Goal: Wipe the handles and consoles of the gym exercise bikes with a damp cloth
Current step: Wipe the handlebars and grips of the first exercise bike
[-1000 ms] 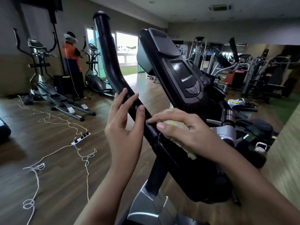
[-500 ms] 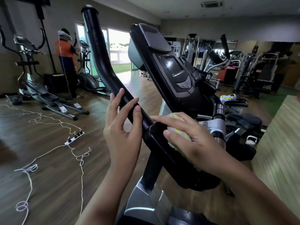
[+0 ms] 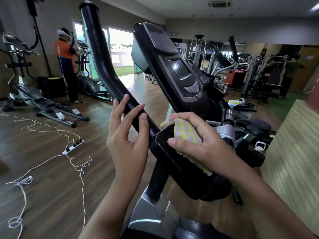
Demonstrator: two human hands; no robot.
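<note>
Pressing the cloth (image 3: 187, 133) against the bike's black housing below the console (image 3: 177, 69), my right hand (image 3: 203, 144) grips it with thumb under and fingers curled over the top; the yellow-and-white fabric bunches up between them and trails out beneath my palm. My left hand (image 3: 127, 135) steadies the handle (image 3: 107, 66) just left of the cloth, fingers laid fairly straight along the bar, thumb on its near side, not closed round it. The cloth looks soft and limp, so I judge it best held wadded in the palm to keep pressure on. The handle is stiff, glossy, probably slick when damp; the bend near my left hand seems the surest hold. Far left, another person (image 3: 66, 66) stands at an elliptical; a power strip (image 3: 73, 147) lies on the floor.
</note>
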